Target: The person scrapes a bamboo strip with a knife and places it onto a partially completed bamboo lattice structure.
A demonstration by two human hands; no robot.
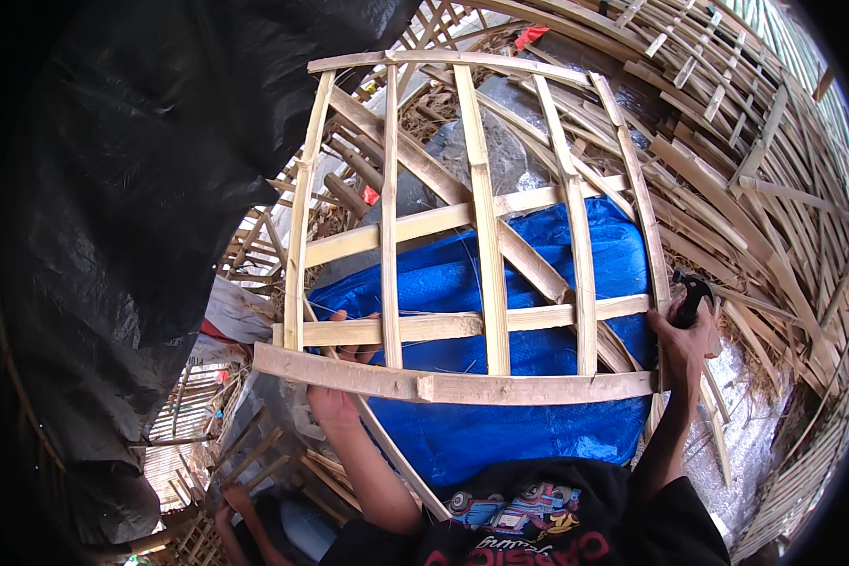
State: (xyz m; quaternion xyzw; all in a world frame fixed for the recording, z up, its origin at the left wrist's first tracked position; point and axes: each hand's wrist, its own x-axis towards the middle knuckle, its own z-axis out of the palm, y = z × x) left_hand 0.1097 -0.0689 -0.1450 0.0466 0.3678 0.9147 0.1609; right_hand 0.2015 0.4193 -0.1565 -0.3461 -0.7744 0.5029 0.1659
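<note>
In front of me stands a lattice frame of split bamboo strips (486, 274), several upright slats crossed by horizontal bars. Along its near edge runs a thicker bamboo bar (528, 388). My left hand (335, 406) reaches behind the lower left corner, its fingers closed round a crossbar and partly hidden by the slats. By the right edge, my right hand (684, 335) is closed on a hammer (694, 292) with a black head; its handle is mostly hidden. The same hand sits against the frame's right side strip. Blue plastic sheeting (434, 434) shows through the openings.
Black sheeting (132, 189) hangs at the left. Long bamboo strips (726, 217) are piled along the right, with more bamboo pieces (349, 193) behind the frame. A loose strip (401, 457) slants below my left hand. Another person's limbs (241, 509) show at the lower left.
</note>
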